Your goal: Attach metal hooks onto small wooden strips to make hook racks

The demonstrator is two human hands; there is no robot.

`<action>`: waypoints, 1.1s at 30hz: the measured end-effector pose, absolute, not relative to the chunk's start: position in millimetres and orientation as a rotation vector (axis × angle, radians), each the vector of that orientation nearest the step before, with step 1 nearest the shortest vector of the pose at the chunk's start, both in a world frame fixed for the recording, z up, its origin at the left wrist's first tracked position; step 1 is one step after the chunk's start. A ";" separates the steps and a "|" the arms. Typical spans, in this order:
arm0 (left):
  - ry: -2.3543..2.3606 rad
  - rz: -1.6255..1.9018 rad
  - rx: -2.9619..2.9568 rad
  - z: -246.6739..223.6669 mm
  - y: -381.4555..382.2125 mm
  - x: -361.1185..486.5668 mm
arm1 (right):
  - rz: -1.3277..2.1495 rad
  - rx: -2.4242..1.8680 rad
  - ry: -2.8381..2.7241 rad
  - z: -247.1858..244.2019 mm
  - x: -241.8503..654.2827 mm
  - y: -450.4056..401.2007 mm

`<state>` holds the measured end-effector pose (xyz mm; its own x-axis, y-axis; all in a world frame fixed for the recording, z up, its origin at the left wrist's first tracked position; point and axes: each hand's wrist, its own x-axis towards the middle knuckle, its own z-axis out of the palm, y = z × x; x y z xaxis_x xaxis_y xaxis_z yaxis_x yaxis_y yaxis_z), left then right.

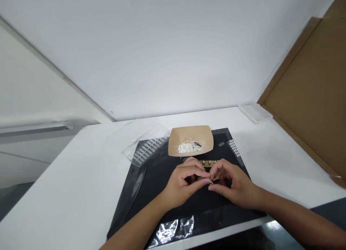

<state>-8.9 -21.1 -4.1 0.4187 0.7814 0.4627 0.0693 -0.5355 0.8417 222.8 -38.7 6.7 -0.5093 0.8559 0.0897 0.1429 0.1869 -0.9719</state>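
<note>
My left hand [186, 178] and my right hand [232, 181] meet over the black mat [154, 196], fingertips almost touching. Thumb and forefinger of the left are pinched together; whatever lies between them is too small to name. A tiny dark, shiny piece [211, 183] shows at the fingertips of my right hand, which is closed in a pinch around it. Just behind the fingers sits a wood-coloured holder [207, 163] with several small pegs on it, partly hidden by both hands.
Beyond the hands, a brown paper tray [190, 131] holds thin sticks and white scraps. Clear sheets with nail-shaped pieces [148, 150] lie left, a sheet of white dots [235, 148] right. A clear plastic tray [255, 112] stands near the cardboard wall [310, 87].
</note>
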 end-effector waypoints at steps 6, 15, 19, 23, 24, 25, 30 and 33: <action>0.797 1.177 1.970 -0.5 -26.0 -6.5 | 1.072 -0.941 -1.891 -1.5 221.1 -38.2; 0.826 1.255 2.132 2.4 -17.6 -10.3 | 0.833 -0.801 -2.041 -5.1 221.7 -30.7; 0.809 1.199 2.072 4.0 -17.1 -11.7 | 0.807 -0.756 -2.054 -4.1 221.3 -30.0; 0.770 1.102 2.011 7.9 -17.1 -13.4 | 0.776 -0.718 -2.067 -5.7 221.5 -30.2; 0.756 1.081 2.004 8.9 -16.6 -14.1 | 0.779 -0.714 -2.069 -6.3 221.8 -30.4; 0.743 1.058 1.997 9.7 -15.8 -15.0 | 0.788 -0.711 -2.070 -6.8 222.2 -30.7; 0.668 0.894 1.929 11.3 -10.5 -20.7 | 0.911 -0.760 -2.038 -5.0 224.9 -33.0; 0.626 0.840 1.866 9.6 -9.6 -22.8 | 1.028 -0.787 -1.974 -1.4 225.2 -33.8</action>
<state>-22.8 -9.6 9.6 0.6315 0.7230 0.2801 0.0620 -0.4072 0.9112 225.2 -33.8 -1.4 -0.5201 0.7834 0.3402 0.1705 0.4855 -0.8574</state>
